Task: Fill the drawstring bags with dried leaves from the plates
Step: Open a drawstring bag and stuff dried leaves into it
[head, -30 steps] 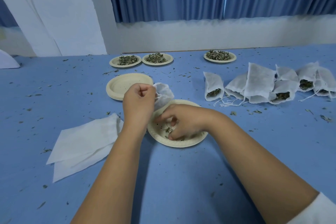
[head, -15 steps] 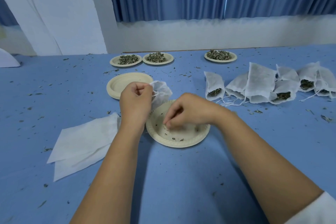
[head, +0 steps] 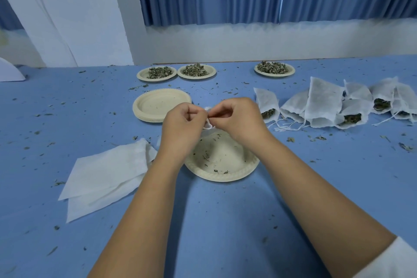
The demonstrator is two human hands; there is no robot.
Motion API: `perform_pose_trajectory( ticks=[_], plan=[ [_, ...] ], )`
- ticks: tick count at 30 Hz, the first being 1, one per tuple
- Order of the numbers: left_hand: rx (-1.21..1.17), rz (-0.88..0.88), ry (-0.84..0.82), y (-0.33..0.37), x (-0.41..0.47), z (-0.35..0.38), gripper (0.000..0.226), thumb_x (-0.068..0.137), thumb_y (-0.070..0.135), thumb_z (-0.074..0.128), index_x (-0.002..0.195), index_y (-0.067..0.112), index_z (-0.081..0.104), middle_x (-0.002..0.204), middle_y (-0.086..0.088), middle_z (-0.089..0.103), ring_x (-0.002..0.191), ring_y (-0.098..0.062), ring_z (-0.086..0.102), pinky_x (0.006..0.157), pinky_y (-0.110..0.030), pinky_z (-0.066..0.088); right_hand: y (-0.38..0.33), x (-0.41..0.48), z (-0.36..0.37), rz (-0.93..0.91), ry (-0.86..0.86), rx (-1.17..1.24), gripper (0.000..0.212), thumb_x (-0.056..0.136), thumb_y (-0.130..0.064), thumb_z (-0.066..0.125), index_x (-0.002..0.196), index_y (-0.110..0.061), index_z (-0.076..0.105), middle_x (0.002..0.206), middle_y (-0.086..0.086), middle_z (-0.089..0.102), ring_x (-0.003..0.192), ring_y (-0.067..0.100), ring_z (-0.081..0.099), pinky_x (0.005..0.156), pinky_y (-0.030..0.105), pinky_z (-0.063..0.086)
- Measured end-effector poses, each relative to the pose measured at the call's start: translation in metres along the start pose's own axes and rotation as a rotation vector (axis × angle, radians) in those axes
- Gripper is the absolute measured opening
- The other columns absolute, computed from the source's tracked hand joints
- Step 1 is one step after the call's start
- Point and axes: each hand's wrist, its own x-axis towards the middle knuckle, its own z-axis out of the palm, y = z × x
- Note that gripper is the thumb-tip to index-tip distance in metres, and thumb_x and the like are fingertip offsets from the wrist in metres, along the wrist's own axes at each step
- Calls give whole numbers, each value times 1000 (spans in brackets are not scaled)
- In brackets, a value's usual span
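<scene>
both hands together above the near-empty plate (head: 222, 175): left hand (head: 181, 123) & right hand (head: 237, 119) pinch the small drawstring bag (head: 207, 124), mostly hidden btwn them. bag looks thin, soft, v. light; prob best held at the mouth hem/string, gently so leaves don't spill.

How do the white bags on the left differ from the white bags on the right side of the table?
The left bags lie flat and look empty; the right bags bulge, with dark leaves showing inside. The left bags sit in an overlapping pile; the right bags lie scattered in a row, strings trailing. Both are white fabric on the blue table.
</scene>
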Motion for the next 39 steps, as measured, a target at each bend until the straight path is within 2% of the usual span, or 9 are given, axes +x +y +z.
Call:
perform_pose_trajectory(
  ticks=[7, 14, 16, 19, 21, 26, 33, 36, 39],
  plan=[
    [-32, 1, 66, -4, 4, -2, 9, 86, 17, 62, 80, 18, 68, 71, 6, 72, 66, -3, 64, 60, -18, 46, -4, 3, -15, 51, -98, 134, 15, 87, 1, 68, 96, -8, 75, 90, 8, 75, 85, 20, 73, 83, 25, 58],
    [-54, -11, 109, -2, 5, -3, 11, 88, 15, 60, 79, 20, 67, 63, 10, 68, 67, -6, 64, 64, -24, 51, -7, 4, -24, -17, -61, 92, 17, 78, -4, 79, 77, -20, 72, 70, -8, 70, 59, 1, 61, 60, 17, 52],
    [-71, -8, 146, -2, 5, -5, 11, 88, 14, 59, 81, 18, 67, 63, 11, 68, 63, 0, 63, 59, -18, 49, -5, 3, -35, 17, -239, -93, 16, 77, -6, 79, 79, -22, 74, 65, -9, 68, 58, 4, 59, 62, 20, 52],
    [-101, -7, 179, -1, 5, -7, 11, 89, 12, 58, 82, 14, 68, 63, 13, 68, 58, 7, 61, 55, -9, 46, -2, -4, -40, 145, -729, -416, 27, 78, -8, 75, 96, -27, 75, 81, -7, 73, 75, 9, 67, 76, 24, 54],
    [-98, -10, 174, -1, 4, -7, 12, 89, 12, 58, 83, 13, 68, 65, 11, 68, 59, 6, 62, 56, -9, 47, -1, -7, -33, 147, -825, -511, 33, 76, -14, 80, 102, -33, 75, 87, -10, 70, 80, 7, 65, 80, 23, 53],
    [-103, -15, 152, -1, 4, -6, 12, 88, 10, 58, 81, 13, 67, 63, 12, 68, 59, 5, 63, 57, -11, 49, 2, -10, -20, 121, -810, -449, 27, 75, -15, 81, 95, -32, 76, 77, -12, 67, 67, 4, 60, 70, 28, 52],
    [-72, -5, 166, -1, 5, -6, 12, 87, 10, 58, 80, 13, 68, 65, 12, 68, 58, 7, 60, 55, -8, 45, 2, -13, -6, 57, -788, -468, 5, 79, -15, 74, 80, -19, 77, 58, -22, 64, 54, -5, 56, 47, 8, 40],
    [-65, 8, 171, -1, 5, -7, 12, 87, 10, 58, 81, 9, 68, 63, 13, 67, 58, 9, 61, 52, -5, 42, 0, -13, -9, 32, -769, -499, 8, 79, -16, 68, 81, -16, 76, 66, -12, 68, 55, -3, 54, 48, 10, 42],
    [-55, 23, 161, -1, 4, -7, 11, 87, 10, 57, 82, 9, 68, 59, 14, 65, 56, 8, 60, 51, -5, 41, -7, -8, -26, 30, -635, -333, 9, 79, -16, 67, 81, -16, 76, 70, -11, 70, 57, -3, 55, 53, 12, 46]
  ],
)
